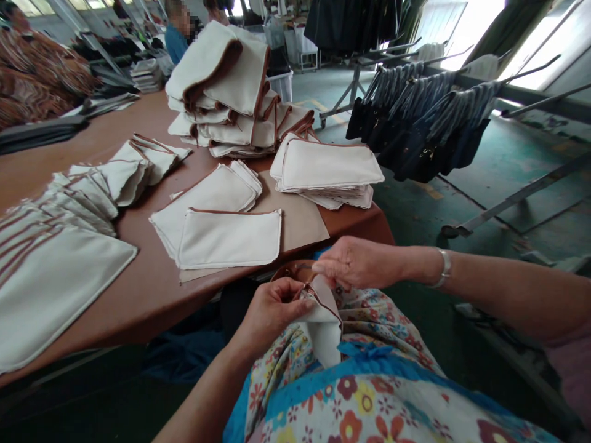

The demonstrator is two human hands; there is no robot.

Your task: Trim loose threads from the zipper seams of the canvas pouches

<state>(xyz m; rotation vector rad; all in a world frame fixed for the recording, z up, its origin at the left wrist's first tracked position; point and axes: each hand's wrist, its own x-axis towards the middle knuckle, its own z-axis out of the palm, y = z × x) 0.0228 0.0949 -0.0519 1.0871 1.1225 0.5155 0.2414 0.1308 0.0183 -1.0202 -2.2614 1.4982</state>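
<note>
A white fabric pouch piece (pixel 325 341) with brown edging hangs over my lap, bent and tilted. My left hand (pixel 276 307) pinches its brown-edged top between thumb and fingers. Just above and to the right, my right hand (pixel 348 263) is closed at the same end of the pouch. Its fingertips are bunched together, and what they grip is too small and partly hidden to make out. On the table's near edge lies a flat white pouch (pixel 229 240) with a brown top edge, partly over other white pouches (pixel 210 194).
A neat pouch stack (pixel 330 163) and a taller folded pile (pixel 231 92) stand on the brown table (pixel 152 301). Fanned pouches (pixel 83 203) spread along its left. Dark hanging pieces (pixel 415 129) fill a rack at right. A person (pixel 178 34) is at the back.
</note>
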